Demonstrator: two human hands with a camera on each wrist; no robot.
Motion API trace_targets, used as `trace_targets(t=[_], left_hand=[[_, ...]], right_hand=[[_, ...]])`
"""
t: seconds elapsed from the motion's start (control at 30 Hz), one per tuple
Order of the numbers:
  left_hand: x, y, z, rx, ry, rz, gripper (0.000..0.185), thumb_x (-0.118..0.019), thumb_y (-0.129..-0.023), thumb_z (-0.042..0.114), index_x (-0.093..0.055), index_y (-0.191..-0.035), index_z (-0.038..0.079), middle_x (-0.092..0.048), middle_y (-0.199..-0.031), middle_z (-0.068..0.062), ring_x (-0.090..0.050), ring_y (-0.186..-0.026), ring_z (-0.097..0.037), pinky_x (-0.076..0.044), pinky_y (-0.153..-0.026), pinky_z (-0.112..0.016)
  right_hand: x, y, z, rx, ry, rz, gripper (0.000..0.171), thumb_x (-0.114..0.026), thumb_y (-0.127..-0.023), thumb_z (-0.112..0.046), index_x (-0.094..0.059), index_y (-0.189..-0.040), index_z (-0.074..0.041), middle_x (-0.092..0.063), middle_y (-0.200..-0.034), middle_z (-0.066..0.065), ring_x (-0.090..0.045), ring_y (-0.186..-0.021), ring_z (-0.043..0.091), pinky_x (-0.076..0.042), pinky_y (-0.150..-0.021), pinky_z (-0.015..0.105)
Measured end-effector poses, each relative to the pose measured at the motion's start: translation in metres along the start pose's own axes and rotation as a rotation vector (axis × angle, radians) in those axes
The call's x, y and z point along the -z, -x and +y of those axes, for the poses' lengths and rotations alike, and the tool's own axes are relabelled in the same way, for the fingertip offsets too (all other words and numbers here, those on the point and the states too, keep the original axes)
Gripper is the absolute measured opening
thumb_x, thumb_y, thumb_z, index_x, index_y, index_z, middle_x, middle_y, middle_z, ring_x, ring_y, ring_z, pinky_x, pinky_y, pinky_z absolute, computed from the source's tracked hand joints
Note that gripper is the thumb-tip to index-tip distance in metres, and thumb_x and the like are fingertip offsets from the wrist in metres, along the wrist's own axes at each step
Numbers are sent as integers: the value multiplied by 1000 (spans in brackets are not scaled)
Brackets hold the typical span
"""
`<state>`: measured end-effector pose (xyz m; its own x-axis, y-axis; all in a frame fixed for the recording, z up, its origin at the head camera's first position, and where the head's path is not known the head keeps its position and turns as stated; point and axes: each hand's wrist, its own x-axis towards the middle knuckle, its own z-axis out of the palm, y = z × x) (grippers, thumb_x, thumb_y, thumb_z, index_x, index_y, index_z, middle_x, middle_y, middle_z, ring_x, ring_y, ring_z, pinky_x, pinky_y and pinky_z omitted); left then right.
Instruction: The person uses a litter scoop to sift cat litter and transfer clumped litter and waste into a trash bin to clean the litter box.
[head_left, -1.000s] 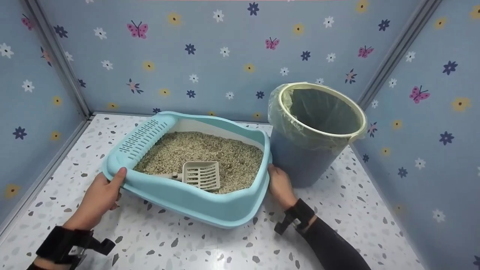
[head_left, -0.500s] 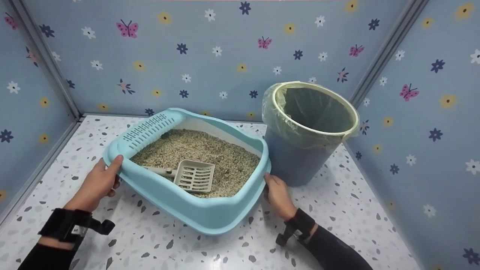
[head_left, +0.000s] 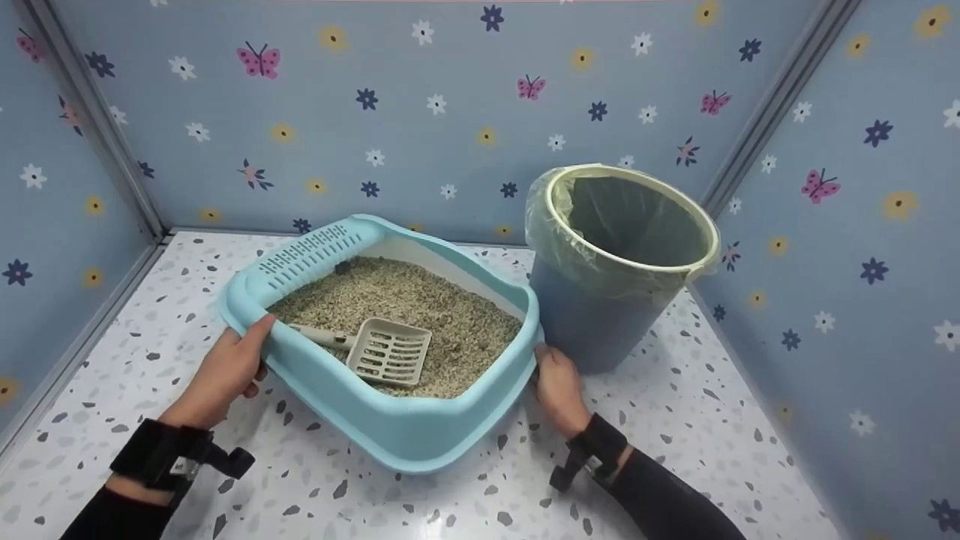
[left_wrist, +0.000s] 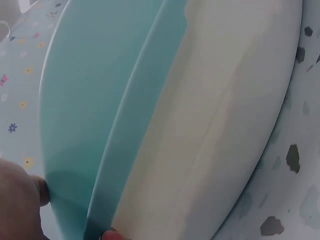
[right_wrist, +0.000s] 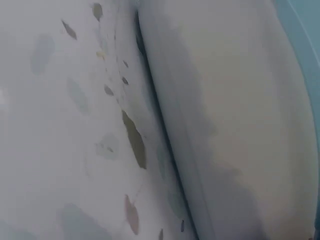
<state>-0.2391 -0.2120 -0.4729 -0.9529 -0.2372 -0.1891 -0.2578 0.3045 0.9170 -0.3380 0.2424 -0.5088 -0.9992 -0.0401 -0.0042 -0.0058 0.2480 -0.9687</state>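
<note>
A light-blue litter box (head_left: 431, 431) with a cream lower body stands on the speckled surface, angled to the walls. Inside lies grainy cat litter (head_left: 472, 330), with a beige slotted litter scoop (head_left: 390, 352) on top, its handle toward the left rim. My left hand (head_left: 221, 375) grips the box's front-left rim, thumb over the top and fingers underneath. At the right side, my right hand (head_left: 561, 390) holds the edge, its fingertips hidden under the rim. The left wrist view shows the blue rim (left_wrist: 80, 125) above the cream wall; the right wrist view shows the cream wall (right_wrist: 240, 110).
A dark bin (head_left: 589, 322) with a pale rim and a translucent yellowish liner (head_left: 570, 255) stands close by the box's right side. Flower-patterned walls (head_left: 420, 112) enclose the back and both sides. Speckled white surface (head_left: 300, 487) extends in front of the box.
The litter box has turned clockwise as seen from above, its front corner coming nearer and its perforated end swinging back. The left hand moved with the rim; the scoop turned along. The bin stayed put.
</note>
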Motion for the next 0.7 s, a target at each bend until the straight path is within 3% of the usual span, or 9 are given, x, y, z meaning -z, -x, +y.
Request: trace_targets(t=[0.2, 0.3, 0.47, 0.57, 0.7], left_hand=[[0, -23, 1, 4, -6, 23, 68, -31, -114, 71, -41, -135, 7, -51, -79, -6, -51, -70, -21, -48, -60, -34], [-5, -17, 2, 0, -5, 19, 77, -30, -113, 75, -38, -143, 4, -50, -79, -6, -50, -69, -21, -47, -58, -33], [-25, 9, 7, -12, 35, -44, 81, -32, -113, 74, -33, -153, 4, -50, -76, -6, -47, -61, -18, -45, -50, -31], [-31, 17, 11, -23, 53, -44, 73, -34, -113, 74, -40, -140, 6, -50, -74, -5, -46, -57, -17, -44, -50, -30], [-27, 16, 10, -24, 41, -25, 72, -35, -112, 75, -44, -133, 7, -51, -74, -5, -47, -58, -16, -46, -51, -31]], right_hand=[[11, 12, 3, -6, -87, -98, 45, -44, -121, -30, -50, -80, -12, -43, -62, -2, -38, -52, 15, -34, -49, 27], [13, -1, 4, -11, -88, -62, 48, -45, -121, -34, -52, -78, -14, -44, -60, -3, -36, -48, 12, -32, -45, 26], [14, -22, 5, -27, -66, 2, 44, -44, -119, -36, -57, -85, -13, -41, -57, -3, -34, -44, 13, -30, -42, 28], [13, -28, 8, 5, 26, 32, 44, -44, -119, -38, -66, -92, -10, -48, -64, 0, -46, -54, 16, -41, -54, 30], [10, -24, 8, 59, 173, 72, 47, -44, -118, -37, -78, -112, -5, -66, -87, 5, -65, -87, 22, -53, -87, 38]])
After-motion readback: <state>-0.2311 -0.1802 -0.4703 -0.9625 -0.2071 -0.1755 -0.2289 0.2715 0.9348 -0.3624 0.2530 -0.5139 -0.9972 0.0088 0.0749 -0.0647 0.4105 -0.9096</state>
